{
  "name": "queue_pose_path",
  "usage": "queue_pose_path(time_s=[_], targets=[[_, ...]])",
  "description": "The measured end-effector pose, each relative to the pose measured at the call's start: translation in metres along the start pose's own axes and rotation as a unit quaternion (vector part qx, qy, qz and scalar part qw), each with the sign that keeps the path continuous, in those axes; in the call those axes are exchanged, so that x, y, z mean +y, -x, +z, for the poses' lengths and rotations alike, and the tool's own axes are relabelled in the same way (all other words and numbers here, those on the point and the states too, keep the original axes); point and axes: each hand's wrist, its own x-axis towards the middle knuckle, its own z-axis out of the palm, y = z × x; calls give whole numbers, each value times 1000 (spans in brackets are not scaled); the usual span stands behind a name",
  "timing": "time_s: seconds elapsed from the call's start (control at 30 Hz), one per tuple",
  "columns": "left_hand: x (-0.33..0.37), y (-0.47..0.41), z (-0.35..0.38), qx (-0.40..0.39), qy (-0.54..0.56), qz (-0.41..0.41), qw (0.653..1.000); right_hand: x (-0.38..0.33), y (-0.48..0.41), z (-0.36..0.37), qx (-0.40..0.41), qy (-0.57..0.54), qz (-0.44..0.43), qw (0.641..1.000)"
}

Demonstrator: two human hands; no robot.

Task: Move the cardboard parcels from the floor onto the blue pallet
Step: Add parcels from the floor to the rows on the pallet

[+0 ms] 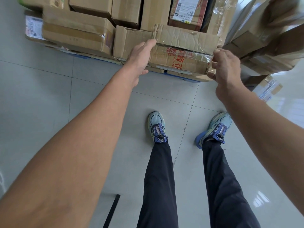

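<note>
Cardboard parcel [179,53] sits between left hand [141,55] and right hand [226,66].

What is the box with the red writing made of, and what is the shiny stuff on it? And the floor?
The box with red writing looks like brown corrugated cardboard, matte and creased at its edges. The shiny stuff seems to be clear plastic packing tape: it is wrinkled and catches the light. The floor looks like pale glazed tile, judging by its straight joint lines and glossy reflections.
</note>
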Motion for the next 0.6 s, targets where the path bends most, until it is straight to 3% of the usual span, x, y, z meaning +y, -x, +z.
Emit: queue_pose_path(time_s=[0.6], targets=[[-8,-1,11,51,1,24,998,6,-3,-3,-2,-2,7,1000]])
